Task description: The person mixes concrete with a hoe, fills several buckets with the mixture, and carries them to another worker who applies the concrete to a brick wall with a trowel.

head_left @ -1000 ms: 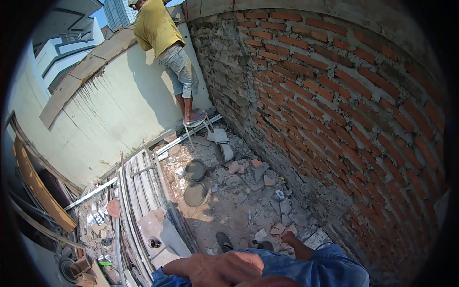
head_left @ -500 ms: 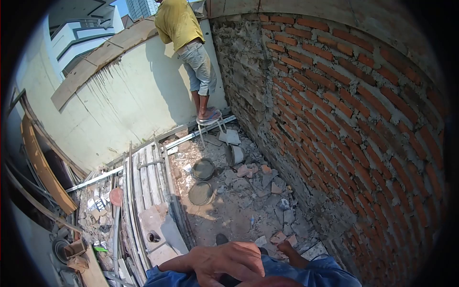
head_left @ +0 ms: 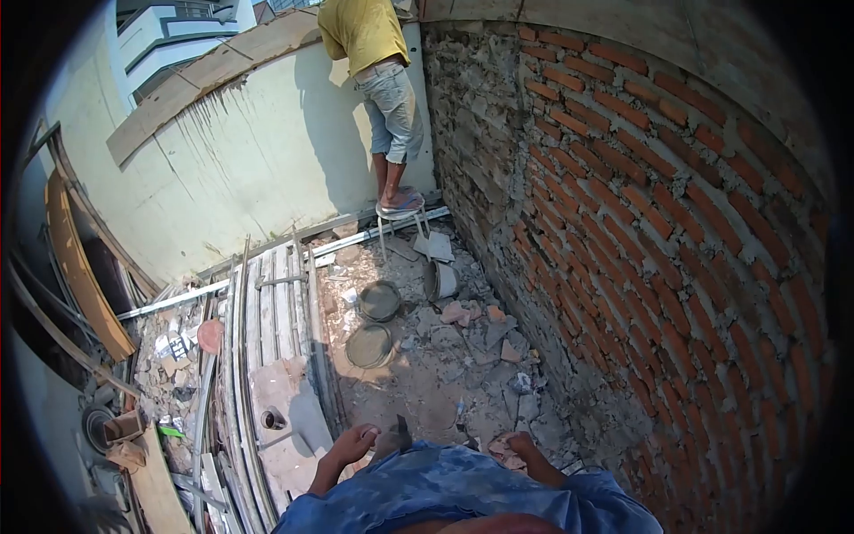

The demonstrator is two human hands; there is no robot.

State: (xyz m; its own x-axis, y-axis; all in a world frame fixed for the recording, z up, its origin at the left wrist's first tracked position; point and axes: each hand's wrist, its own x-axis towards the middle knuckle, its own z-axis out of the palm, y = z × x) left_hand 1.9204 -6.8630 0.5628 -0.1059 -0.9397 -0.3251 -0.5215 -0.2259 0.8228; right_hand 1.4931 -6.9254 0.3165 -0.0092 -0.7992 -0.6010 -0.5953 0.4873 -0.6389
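My left hand (head_left: 357, 442) hangs low in front of my blue shirt (head_left: 445, 485), its fingers curled in and nothing visible in them. A dark, partly hidden shape, perhaps a shoe (head_left: 391, 438), shows just beside it. On the other side of the shirt is my right hand (head_left: 523, 447), small in view, with loosely curled fingers and nothing seen in it. Pinkish broken pieces lie on the ground behind that hand. Farther ahead stand two round buckets, one (head_left: 380, 301) behind the other (head_left: 368, 345), filled with a grey mix.
A person in a yellow shirt (head_left: 365, 36) stands on a stool (head_left: 400, 214) against the pale wall (head_left: 258, 169). A rough brick wall (head_left: 658, 214) rises on the right. Long boards (head_left: 280, 303) lie at left. A tilted white bucket (head_left: 442, 280) sits among rubble (head_left: 485, 334).
My left hand has dropped away from close in front of me to the left, its fingers now curled. The view has shifted slightly; the person on the stool keeps about the same stance.
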